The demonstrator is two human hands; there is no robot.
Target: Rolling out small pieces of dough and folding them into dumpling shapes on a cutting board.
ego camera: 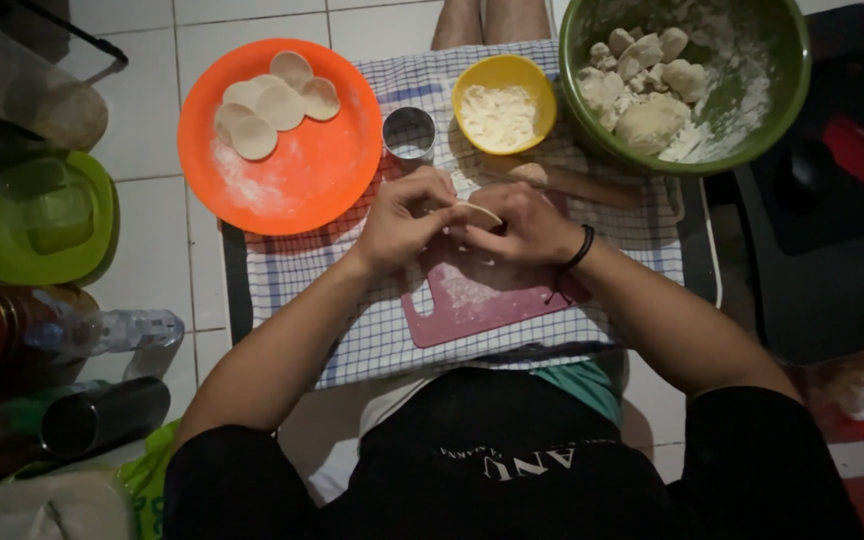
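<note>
Both hands meet at the centre of the view: the left hand (pixel 404 218) and the right hand (pixel 524 225) each have their grip closed on one thin dough round (pixel 477 212), held above a pink cutting board (pixel 472 300). At 11 o'clock an orange plate (pixel 302 170) carries more rounds; at 12 a metal ring cutter (pixel 409 133) and a yellow bowl (pixel 504 103); at 1 a green bowl (pixel 752 120).

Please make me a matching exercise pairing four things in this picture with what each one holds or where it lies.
Things:
1. orange plate
2. yellow bowl
3. green bowl
4. pink board

Descriptions:
A. holds lumps of dough
B. lies under the hands
C. holds flat dough rounds
D. holds flour

Pairs: 1-C, 2-D, 3-A, 4-B
</note>
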